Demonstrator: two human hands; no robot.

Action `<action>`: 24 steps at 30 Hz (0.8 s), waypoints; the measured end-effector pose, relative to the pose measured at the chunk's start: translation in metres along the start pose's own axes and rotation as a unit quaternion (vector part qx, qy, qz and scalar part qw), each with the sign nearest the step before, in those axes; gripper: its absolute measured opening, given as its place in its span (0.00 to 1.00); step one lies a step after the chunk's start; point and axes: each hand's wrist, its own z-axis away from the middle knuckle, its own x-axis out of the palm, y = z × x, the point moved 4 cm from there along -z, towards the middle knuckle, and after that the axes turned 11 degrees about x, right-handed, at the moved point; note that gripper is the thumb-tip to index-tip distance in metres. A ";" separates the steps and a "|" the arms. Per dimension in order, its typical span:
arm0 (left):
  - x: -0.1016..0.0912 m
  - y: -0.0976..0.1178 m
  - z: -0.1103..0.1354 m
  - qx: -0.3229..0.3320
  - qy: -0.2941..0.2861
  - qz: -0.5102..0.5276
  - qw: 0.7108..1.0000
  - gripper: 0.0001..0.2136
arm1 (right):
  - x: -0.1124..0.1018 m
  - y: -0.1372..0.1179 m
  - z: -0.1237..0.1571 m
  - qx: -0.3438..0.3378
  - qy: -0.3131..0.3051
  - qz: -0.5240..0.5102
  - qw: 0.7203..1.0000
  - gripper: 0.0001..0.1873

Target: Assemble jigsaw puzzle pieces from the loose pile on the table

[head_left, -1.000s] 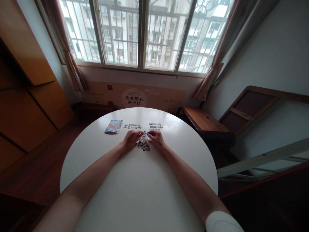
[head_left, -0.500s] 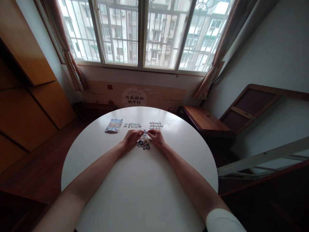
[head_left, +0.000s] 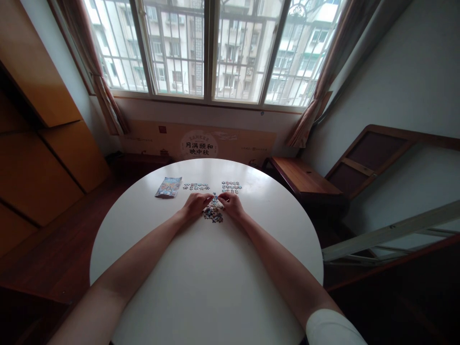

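Note:
Both hands meet over a loose pile of jigsaw puzzle pieces [head_left: 213,215] on a round white table [head_left: 201,278]. My left hand [head_left: 195,203] is closed in a pinch at the pile's left side, its fingertips at a small bluish puzzle piece [head_left: 215,196]. From the right, my right hand [head_left: 232,204] pinches at the same spot, thumb and forefinger together. Beyond the left hand lie spaced rows of puzzle pieces [head_left: 196,186]. Another block of pieces [head_left: 231,184] is laid out beyond the right hand, partly covered by it.
A colourful printed packet [head_left: 168,187] lies left of the rows. Past the table's far edge are a cardboard panel [head_left: 230,139] and a barred window. A wooden bench [head_left: 304,175] stands at the right, with a pale metal frame [head_left: 391,230] nearer me.
My hands hold nearly the same pinch over the pile. The whole view has shifted very slightly; the laid-out pieces and the packet stay where they were on the table.

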 end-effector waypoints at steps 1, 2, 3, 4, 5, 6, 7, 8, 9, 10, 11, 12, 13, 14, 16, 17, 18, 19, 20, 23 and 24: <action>0.000 0.000 0.000 0.001 -0.001 -0.001 1.000 0.14 | 0.000 0.000 0.000 -0.001 -0.001 0.002 1.000 0.11; -0.001 0.001 0.000 0.002 -0.002 -0.004 1.000 0.14 | 0.000 -0.001 0.000 -0.001 0.000 0.004 1.000 0.11; -0.001 0.001 0.000 0.003 -0.004 -0.010 1.000 0.14 | -0.001 -0.001 0.000 0.000 0.000 0.004 1.000 0.11; -0.001 0.001 0.000 0.005 -0.005 -0.015 1.000 0.14 | -0.001 -0.002 0.000 0.000 0.001 0.003 1.000 0.11; 0.000 0.001 0.000 0.006 -0.006 -0.020 1.000 0.14 | -0.001 -0.001 0.000 0.001 0.003 0.002 1.000 0.11; 0.000 0.001 0.000 0.006 -0.006 -0.024 1.000 0.14 | -0.001 -0.001 0.000 0.001 0.005 0.002 1.000 0.11; 0.000 0.000 0.000 0.005 -0.005 -0.027 1.000 0.14 | -0.001 -0.001 0.000 0.002 0.008 0.003 1.000 0.11; 0.001 0.000 0.000 0.003 -0.003 -0.029 1.000 0.14 | -0.001 0.000 0.000 0.003 0.010 0.004 1.000 0.11; 0.002 -0.001 0.000 0.002 -0.002 -0.029 1.000 0.14 | 0.000 0.001 0.000 0.003 0.012 0.006 1.000 0.11; 0.002 -0.002 0.000 0.001 -0.001 -0.028 1.000 0.14 | 0.000 0.001 -0.001 0.002 0.013 0.008 1.000 0.11; 0.002 -0.002 0.001 0.002 0.001 -0.026 1.000 0.14 | 0.000 0.001 -0.001 0.001 0.013 0.009 1.000 0.11; 0.003 -0.002 0.001 0.003 0.003 -0.024 1.000 0.14 | 0.000 0.001 0.000 0.000 0.013 0.009 1.000 0.11; 0.003 -0.002 0.001 0.006 0.004 -0.023 1.000 0.14 | 0.000 0.001 0.000 -0.002 0.013 0.008 1.000 0.11; 0.003 -0.002 0.001 0.010 0.004 -0.023 1.000 0.14 | 0.000 0.001 0.000 -0.002 0.011 0.007 1.000 0.10; 0.002 -0.001 0.001 0.015 0.003 -0.027 1.000 0.15 | 0.000 -0.001 0.001 -0.003 0.010 0.005 1.000 0.10; 0.002 0.000 0.001 0.016 0.002 -0.029 0.999 0.14 | 0.000 -0.001 0.001 -0.001 0.010 0.005 1.000 0.10; 0.001 0.000 0.001 0.016 0.003 -0.029 0.999 0.14 | -0.001 -0.002 0.001 0.000 0.010 0.007 1.000 0.10; 0.001 0.000 0.001 0.015 0.005 -0.028 0.999 0.14 | -0.001 -0.002 0.001 0.002 0.010 0.009 1.000 0.10; 0.000 0.001 0.001 0.014 0.008 -0.025 1.000 0.14 | -0.001 -0.002 0.001 0.002 0.011 0.012 1.000 0.09; 0.000 0.001 0.001 0.016 0.011 -0.018 1.000 0.15 | 0.000 -0.001 0.001 -0.001 0.011 0.017 1.000 0.09; 0.001 0.001 0.001 0.018 0.011 -0.021 1.000 0.15 | 0.000 -0.001 0.001 -0.002 0.010 0.018 1.000 0.09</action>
